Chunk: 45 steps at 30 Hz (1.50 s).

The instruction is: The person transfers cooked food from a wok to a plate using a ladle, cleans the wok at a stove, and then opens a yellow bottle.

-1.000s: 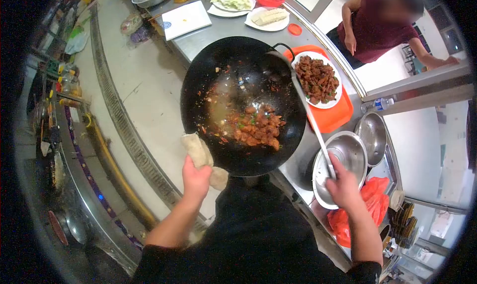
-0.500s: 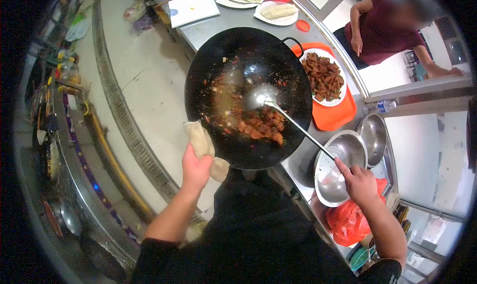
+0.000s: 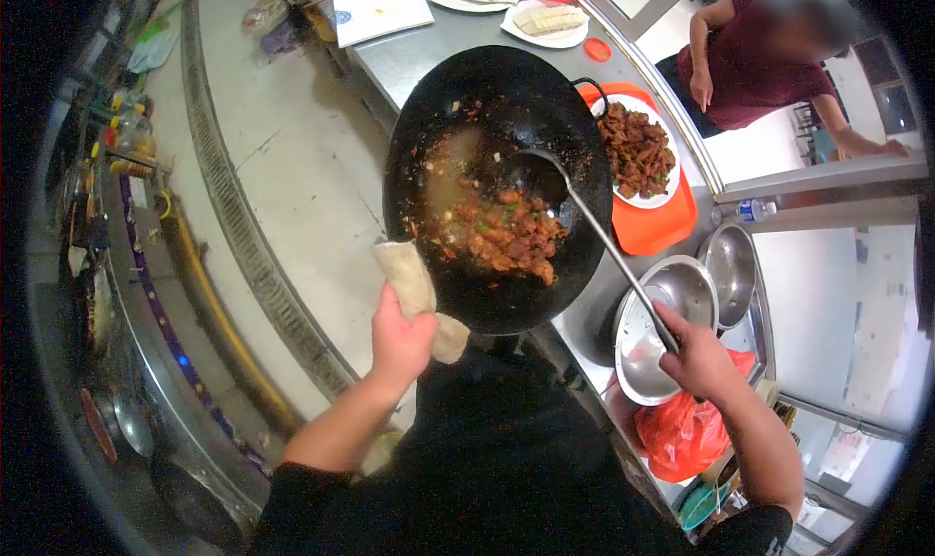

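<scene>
My left hand (image 3: 402,337) grips a folded beige cloth (image 3: 406,272) at the near left rim of a black wok (image 3: 497,308). My right hand (image 3: 696,352) is wrapped round the handle of a long metal ladle (image 3: 609,240), over the steel bowls. The ladle's head is in the wok, at the right of the middle, its bowl looking dark. Browned food pieces (image 3: 511,233) lie in the lower part of the wok, with liquid and chopped bits to their left.
A plate of browned meat (image 3: 638,152) sits on an orange tray (image 3: 662,225) beside the wok. Steel bowls (image 3: 635,353) and a red plastic bag (image 3: 682,439) are at the right. Plates of food (image 3: 545,38) stand behind. A person (image 3: 755,69) stands beyond the counter.
The wok's left side and my left hand with the cloth have shifted right. The ladle has turned and moved slightly right and up. The food pieces are spread wider.
</scene>
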Available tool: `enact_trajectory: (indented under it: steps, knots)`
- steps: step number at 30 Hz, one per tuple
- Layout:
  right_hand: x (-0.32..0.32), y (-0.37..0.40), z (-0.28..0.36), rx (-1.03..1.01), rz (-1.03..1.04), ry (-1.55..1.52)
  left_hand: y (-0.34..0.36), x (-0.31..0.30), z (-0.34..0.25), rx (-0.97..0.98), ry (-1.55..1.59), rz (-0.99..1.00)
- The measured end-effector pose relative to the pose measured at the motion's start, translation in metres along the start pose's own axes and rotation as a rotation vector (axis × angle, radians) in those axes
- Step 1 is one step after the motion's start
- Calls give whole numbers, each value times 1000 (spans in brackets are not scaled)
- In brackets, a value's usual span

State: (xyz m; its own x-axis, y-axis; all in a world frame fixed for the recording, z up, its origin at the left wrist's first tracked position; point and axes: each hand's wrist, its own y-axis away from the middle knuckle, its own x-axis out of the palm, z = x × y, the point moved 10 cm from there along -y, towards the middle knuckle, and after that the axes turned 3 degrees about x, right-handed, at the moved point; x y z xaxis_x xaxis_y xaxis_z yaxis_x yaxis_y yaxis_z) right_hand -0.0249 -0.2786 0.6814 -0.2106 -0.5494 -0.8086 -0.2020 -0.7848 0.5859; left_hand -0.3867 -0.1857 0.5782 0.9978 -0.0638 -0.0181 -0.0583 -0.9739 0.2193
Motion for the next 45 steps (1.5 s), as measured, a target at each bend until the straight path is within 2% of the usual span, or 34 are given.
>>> enact_trajectory:
  steps: [2, 3, 6, 7, 9, 11, 13, 15, 16, 18, 19, 22, 23, 25, 27, 29, 31, 33, 35, 37, 38, 39, 41, 45]
  knots:
    - [9, 9, 5, -3, 190, -309, 2, 2, -4, 5, 8, -12]
    - [9, 12, 5, -6, 191, -308, 3, 2, -5, 10, 16, -21]
    - [28, 27, 7, 176, 443, -757, 8, 1, 1, 33, -125, -8]
    - [30, 27, 7, 174, 443, -758, 8, 1, 1, 35, -126, -10]
    - [44, 29, 12, 171, 499, -999, 7, 3, -4, 82, -99, -3]
    - [63, 30, 8, 147, 489, -1031, 7, 2, -4, 89, -105, -3]
    - [63, 32, 15, 62, 394, -921, 7, 1, -4, 96, -111, -2]
    - [38, 34, 45, -511, -61, -577, 7, 3, -6, 111, -136, 22]
    - [64, 34, 33, -269, 211, -824, 7, 4, -4, 112, -138, 21]
    - [93, 56, 37, 59, 603, -1191, 8, 6, 0, 113, -127, 27]
    - [89, 62, 42, 54, 604, -1192, 8, 6, -3, 115, -131, 25]
    - [96, 91, 57, 147, 822, -1424, 8, 4, -9, 96, -118, 4]
    - [94, 96, 59, 142, 823, -1423, 7, 4, -11, 113, -153, 8]
    - [85, 110, 65, 212, 885, -1621, 7, 3, -14, 133, -190, 8]
    - [79, 112, 70, 161, 903, -1626, 8, 6, -9, 110, -155, 20]
    - [73, 112, 80, 182, 976, -1961, 11, 3, -5, 66, -169, 8]
    - [75, 102, 87, 234, 925, -1977, 8, 1, -1, 29, -179, 9]
    - [71, 82, 98, 155, 903, -2139, 2, -8, 2, 42, 0, -27]
    - [63, 63, 99, 90, 857, -2084, -5, -25, 12, 43, -19, -38]
    - [46, 51, 91, 37, 697, -2003, -14, -30, 11, 40, -31, -30]
    - [44, 47, 79, 89, 598, -1892, -18, -32, 16, -14, 87, -61]
    - [45, 45, 73, 94, 589, -1896, -19, -35, 21, -74, 203, -97]
    - [44, 32, 48, -9, 319, -1357, -22, -31, 25, -100, 200, -71]
    - [63, 24, 40, 59, 329, -1523, -20, -29, 16, -91, 224, -83]
